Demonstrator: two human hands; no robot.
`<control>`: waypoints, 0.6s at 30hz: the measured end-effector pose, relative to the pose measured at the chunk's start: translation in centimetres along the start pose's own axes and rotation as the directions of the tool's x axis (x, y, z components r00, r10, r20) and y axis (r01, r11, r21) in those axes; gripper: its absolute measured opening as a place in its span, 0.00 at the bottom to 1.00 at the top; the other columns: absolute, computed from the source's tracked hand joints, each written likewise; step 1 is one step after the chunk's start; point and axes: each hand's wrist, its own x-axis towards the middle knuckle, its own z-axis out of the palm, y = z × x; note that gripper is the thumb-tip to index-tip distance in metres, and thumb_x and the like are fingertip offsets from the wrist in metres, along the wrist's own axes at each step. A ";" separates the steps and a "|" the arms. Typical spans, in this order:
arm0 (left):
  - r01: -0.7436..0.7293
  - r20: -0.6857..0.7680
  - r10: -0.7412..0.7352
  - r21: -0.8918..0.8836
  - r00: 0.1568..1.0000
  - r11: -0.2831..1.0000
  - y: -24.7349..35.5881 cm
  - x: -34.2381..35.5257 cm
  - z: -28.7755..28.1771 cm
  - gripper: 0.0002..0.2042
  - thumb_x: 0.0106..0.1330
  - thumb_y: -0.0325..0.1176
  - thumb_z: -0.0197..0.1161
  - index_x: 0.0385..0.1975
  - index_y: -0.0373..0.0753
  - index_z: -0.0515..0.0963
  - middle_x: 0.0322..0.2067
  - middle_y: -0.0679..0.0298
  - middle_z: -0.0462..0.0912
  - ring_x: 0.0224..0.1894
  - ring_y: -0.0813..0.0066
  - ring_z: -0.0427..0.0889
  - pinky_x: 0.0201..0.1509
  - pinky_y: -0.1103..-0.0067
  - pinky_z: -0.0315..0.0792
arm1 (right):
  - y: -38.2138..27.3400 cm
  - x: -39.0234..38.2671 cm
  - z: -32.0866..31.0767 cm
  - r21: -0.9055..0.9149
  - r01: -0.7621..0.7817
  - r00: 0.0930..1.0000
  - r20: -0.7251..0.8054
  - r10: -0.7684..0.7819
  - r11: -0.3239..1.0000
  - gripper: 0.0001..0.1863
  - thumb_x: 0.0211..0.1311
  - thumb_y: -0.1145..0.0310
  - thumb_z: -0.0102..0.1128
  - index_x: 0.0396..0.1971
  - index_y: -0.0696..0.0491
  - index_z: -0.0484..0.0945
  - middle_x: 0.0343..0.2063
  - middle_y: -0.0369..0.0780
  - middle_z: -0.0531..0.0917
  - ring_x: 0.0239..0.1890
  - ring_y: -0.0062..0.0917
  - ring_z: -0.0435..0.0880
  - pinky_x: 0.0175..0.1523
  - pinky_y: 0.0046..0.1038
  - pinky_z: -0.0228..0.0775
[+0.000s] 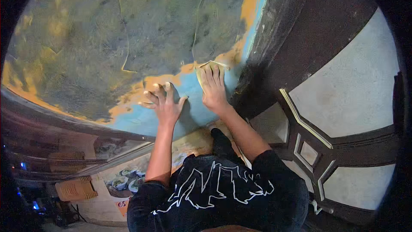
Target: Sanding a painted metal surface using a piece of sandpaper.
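A large surface painted in blue, orange and dark grey-green (163, 25) fills the upper part of the head view. My left hand (164, 103) rests on its blue and orange border with the fingers spread, holding nothing. To the right, my right hand (213, 86) lies against the same surface, fingers together over a pale yellow sheet (201, 78) that looks like sandpaper. The sheet's edges show at the fingertips and along the hand's left side; its underside is hidden. Thin curved lines run down the dark painted area above both hands.
A dark frame (292, 30) borders the painted surface on the right, with dark-and-white panelling (343, 86) beyond. At lower left are a brown chair-like object (76, 189), a printed banner with pictures of bowls (120, 183), and a dim area with small blue lights.
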 end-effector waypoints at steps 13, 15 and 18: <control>-0.001 -0.069 -0.003 -0.047 0.998 0.999 4.5 3.0 0.3 0.56 0.41 0.61 0.72 0.71 0.57 0.47 0.71 0.47 0.21 0.66 0.25 0.13 0.51 0.27 0.16 | 4.7 0.1 0.6 0.028 -0.060 0.967 -0.248 0.065 0.998 0.31 0.46 0.82 0.49 0.57 0.67 0.64 0.62 0.57 0.62 0.65 0.60 0.56 0.67 0.62 0.43; -0.016 -0.073 0.011 -0.076 0.997 0.997 4.8 3.1 0.5 0.55 0.41 0.62 0.72 0.71 0.57 0.48 0.71 0.48 0.21 0.66 0.26 0.13 0.51 0.28 0.16 | 5.5 -2.9 2.5 0.013 -0.063 0.981 -0.181 0.064 0.998 0.31 0.47 0.81 0.49 0.57 0.67 0.64 0.62 0.57 0.62 0.65 0.60 0.56 0.67 0.62 0.43; -0.018 -0.056 0.013 -0.082 0.998 0.996 5.1 3.2 0.7 0.54 0.41 0.62 0.72 0.71 0.58 0.50 0.71 0.50 0.22 0.65 0.24 0.13 0.52 0.30 0.13 | 7.4 -4.2 3.4 -0.032 -0.019 0.995 -0.103 0.016 0.999 0.30 0.48 0.79 0.49 0.56 0.68 0.65 0.61 0.58 0.63 0.65 0.61 0.56 0.66 0.62 0.44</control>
